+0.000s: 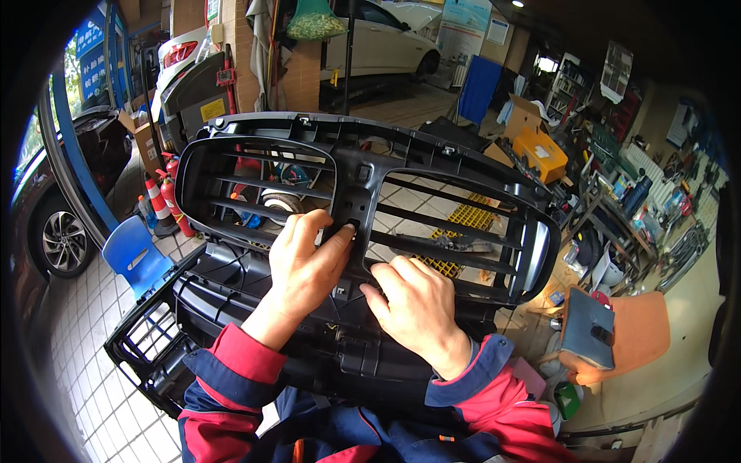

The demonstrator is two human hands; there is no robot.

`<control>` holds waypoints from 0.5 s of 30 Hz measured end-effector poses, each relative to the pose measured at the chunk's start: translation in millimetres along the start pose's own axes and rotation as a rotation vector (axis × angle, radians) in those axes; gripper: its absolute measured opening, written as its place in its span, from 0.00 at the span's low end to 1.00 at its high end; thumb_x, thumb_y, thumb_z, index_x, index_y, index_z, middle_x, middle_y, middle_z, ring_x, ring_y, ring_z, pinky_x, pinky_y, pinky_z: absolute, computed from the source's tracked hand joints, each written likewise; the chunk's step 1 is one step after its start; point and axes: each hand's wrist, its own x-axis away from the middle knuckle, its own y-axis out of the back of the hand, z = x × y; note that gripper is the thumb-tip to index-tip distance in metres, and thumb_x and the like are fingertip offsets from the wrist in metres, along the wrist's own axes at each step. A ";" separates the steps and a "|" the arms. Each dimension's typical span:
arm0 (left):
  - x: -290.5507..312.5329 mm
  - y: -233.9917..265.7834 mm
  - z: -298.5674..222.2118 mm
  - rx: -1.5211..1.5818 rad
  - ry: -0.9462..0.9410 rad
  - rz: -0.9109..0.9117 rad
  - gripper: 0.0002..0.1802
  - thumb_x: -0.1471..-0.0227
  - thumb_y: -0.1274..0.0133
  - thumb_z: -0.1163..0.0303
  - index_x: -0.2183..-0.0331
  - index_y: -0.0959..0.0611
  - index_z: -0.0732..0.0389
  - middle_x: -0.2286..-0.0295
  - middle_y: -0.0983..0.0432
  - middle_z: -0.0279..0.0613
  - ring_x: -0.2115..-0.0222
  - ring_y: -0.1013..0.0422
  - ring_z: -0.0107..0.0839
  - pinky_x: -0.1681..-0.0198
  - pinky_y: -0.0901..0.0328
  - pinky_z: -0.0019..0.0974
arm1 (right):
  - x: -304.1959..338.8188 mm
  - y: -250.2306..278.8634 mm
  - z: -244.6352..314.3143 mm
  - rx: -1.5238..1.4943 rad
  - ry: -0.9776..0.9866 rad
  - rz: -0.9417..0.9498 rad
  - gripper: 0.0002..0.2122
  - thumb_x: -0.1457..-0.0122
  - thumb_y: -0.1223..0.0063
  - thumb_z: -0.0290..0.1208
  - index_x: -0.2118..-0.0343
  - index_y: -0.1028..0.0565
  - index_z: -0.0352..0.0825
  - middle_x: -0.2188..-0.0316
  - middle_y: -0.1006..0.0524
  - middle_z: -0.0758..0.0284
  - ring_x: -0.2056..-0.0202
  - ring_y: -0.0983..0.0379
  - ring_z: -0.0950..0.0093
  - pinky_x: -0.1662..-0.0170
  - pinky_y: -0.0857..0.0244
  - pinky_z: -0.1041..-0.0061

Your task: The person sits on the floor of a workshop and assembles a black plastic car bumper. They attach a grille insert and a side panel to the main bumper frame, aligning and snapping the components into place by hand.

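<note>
L hand [309, 262] fingers curled over the centre pillar of the black plastic car grille [363, 193], index tip pressed on a small square clip slot [351, 228] in that pillar, thumb tucked behind so can't tell if it pinches; hand is partly closed, resting on the part rather than wrapped round it. R hand [417, 305] just beside it, to the right and lower, fingers bent with tips on the lower rail of the grille next to the pillar base, thumb pointing toward the L hand; looks like pressing, not gripping, nothing loose held in either hand. Grille sits tilted up in front of the person, twin openings w/ horizontal slats, left opening higher in view, right one running out toward a silver trim edge [532, 255]. It rests on a bigger black bumper piece [154, 339] w/ mesh-like vent at lower left, which lies across the person's lap. Sleeves are navy w/ red cuffs [239, 355]. Around: white tiled floor [85, 363], blue plastic chair [135, 258] at left, red fire extinguishers [174, 204] and a striped cone [157, 199] behind it, dark car [54, 208] far left, white car [378, 38] at top, orange stool [641, 336] w/ a grey flat part [587, 328] on it at right, cluttered workbench [625, 201] beyond
</note>
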 end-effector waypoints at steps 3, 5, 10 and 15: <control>0.6 1.2 -1.3 -0.018 0.016 -0.036 0.25 0.59 0.20 0.76 0.54 0.03 0.56 0.56 0.21 0.44 0.61 0.22 0.44 0.62 0.25 0.42 | 0.2 0.5 2.6 0.011 0.008 0.000 0.14 0.40 0.21 0.38 0.57 0.14 0.38 0.65 0.18 0.66 0.63 0.16 0.61 0.60 0.21 0.61; 1.4 1.2 -0.7 -0.007 -0.005 -0.036 0.26 0.60 0.20 0.76 0.54 0.03 0.56 0.57 0.21 0.43 0.61 0.22 0.44 0.61 0.25 0.43 | -0.2 1.1 4.1 0.007 0.012 -0.015 0.14 0.40 0.21 0.38 0.57 0.14 0.38 0.66 0.18 0.66 0.63 0.16 0.61 0.61 0.21 0.61; 5.2 2.2 2.8 -0.008 -0.013 -0.041 0.26 0.61 0.20 0.76 0.54 0.03 0.56 0.59 0.22 0.43 0.61 0.22 0.44 0.62 0.25 0.43 | -0.7 0.7 6.8 0.021 0.014 -0.003 0.12 0.38 0.23 0.38 0.61 0.17 0.38 0.65 0.19 0.65 0.61 0.16 0.63 0.58 0.19 0.62; -2.7 5.4 -3.0 -0.011 -0.035 -0.067 0.26 0.60 0.20 0.76 0.54 0.03 0.57 0.59 0.22 0.43 0.61 0.22 0.44 0.61 0.25 0.44 | -0.2 0.0 5.9 0.009 0.001 -0.005 0.12 0.38 0.23 0.37 0.60 0.16 0.39 0.65 0.19 0.66 0.62 0.16 0.62 0.59 0.19 0.62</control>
